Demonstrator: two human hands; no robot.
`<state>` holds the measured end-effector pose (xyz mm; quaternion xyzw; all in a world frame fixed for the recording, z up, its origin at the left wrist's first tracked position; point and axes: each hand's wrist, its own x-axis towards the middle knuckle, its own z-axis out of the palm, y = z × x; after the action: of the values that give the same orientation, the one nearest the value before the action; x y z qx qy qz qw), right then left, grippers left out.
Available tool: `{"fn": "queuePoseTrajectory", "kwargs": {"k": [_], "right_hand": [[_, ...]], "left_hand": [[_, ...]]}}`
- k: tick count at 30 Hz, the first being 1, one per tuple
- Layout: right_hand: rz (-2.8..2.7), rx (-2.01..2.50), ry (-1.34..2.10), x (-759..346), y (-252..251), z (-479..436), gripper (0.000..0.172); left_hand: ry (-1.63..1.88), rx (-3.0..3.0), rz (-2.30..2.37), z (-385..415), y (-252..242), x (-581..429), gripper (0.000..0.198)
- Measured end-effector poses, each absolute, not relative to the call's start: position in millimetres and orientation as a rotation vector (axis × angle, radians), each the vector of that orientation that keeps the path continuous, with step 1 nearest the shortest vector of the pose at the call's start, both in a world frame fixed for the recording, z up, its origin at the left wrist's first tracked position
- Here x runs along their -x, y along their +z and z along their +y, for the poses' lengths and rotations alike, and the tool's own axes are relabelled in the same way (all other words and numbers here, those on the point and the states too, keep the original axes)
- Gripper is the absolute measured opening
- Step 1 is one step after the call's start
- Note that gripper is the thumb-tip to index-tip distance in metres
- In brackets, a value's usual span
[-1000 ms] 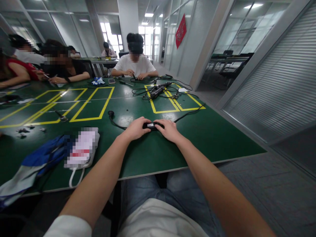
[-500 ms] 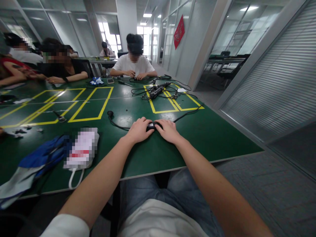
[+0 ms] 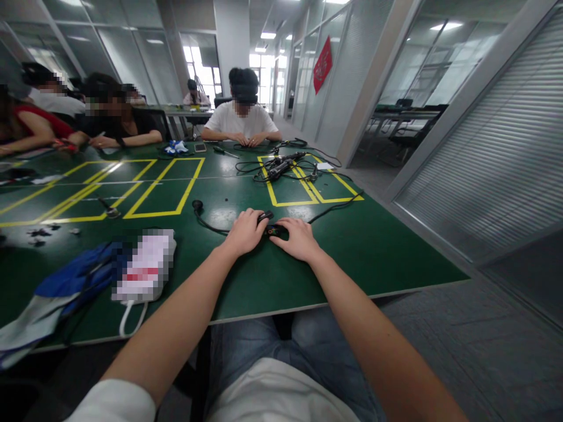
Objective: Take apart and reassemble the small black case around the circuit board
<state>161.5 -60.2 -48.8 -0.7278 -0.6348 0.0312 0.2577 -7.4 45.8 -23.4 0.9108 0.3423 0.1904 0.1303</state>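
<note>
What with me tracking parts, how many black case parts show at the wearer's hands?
2: the farther part at the left hand, and the nearer part at the right hand. The hands may hide more; whether these two join is unclear.

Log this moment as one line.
left hand: holding black piece | right hand: holding black casing, coloured parts showing | nearby: black cable, plug on green table

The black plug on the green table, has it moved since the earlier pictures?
No, the black plug appears at the same place beside the yellow tape.
</note>
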Motion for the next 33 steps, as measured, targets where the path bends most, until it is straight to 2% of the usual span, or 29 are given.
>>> {"fn": "queuePoseTrajectory", "kwargs": {"k": [6,12,18,23,33], "right_hand": [[-1.706,1.954,0.072,-161,-49,-60,0.041],[-1.701,1.954,0.082,-162,-48,-60,0.037],[-1.731,1.969,0.051,-162,-49,-60,0.032],[-1.75,1.969,0.039,-161,-49,-61,0.034],[-1.751,1.995,0.052,-159,-47,-60,0.034]], "left_hand": [[0.71,-2.517,1.285,62,-31,13,0.043],[0.586,-2.501,1.36,65,-32,15,0.044],[0.707,-2.581,1.389,53,-20,17,0.03],[0.63,-2.664,1.447,43,-13,15,0.045],[0.523,-2.702,1.41,31,-13,9,0.059]]}}
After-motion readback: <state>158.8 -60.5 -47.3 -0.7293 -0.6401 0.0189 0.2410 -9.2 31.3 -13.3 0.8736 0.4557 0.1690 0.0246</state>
